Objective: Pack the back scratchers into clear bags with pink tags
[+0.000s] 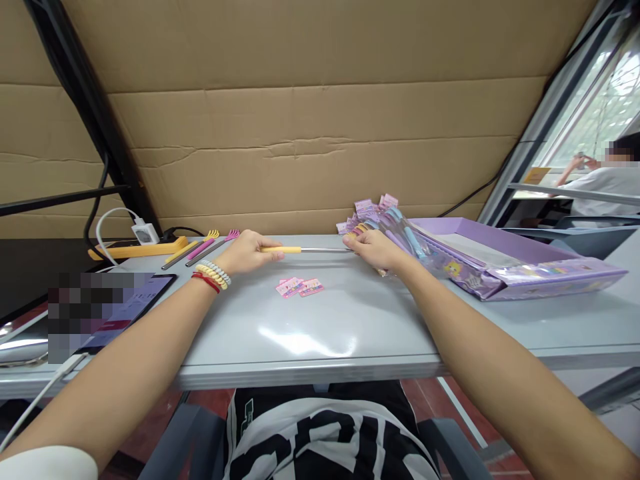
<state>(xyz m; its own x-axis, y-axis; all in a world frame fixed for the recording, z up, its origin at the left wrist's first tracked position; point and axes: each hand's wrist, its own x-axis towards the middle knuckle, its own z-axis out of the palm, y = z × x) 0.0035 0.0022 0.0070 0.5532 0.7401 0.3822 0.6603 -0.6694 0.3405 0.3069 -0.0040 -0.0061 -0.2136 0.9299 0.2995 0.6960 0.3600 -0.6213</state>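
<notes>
Between my two hands a yellow fork (pixel 281 249) with a thin metal handle is stretched level above the table. Its tines do not show, but its colours match the yellow fork on the left. My left hand (pixel 243 252), with bracelets at the wrist, is closed round the yellow end. The metal end is pinched in the fingers of my right hand (pixel 373 248), right beside a heap of wrapped pieces with pink tags (pixel 367 211). Left of my left hand lie a yellow fork (pixel 193 249) and a pink fork (pixel 215 247). Small pink printed cards (pixel 300 287) lie below the held fork.
A purple open box (pixel 500 267) stands on the right of the grey table (pixel 310 333). To the left are a tablet (pixel 135 307), a yellow power strip (pixel 140 249) and a white charger (pixel 145 233). Cardboard (pixel 320 120) walls the back. Another person (pixel 605 180) sits far right.
</notes>
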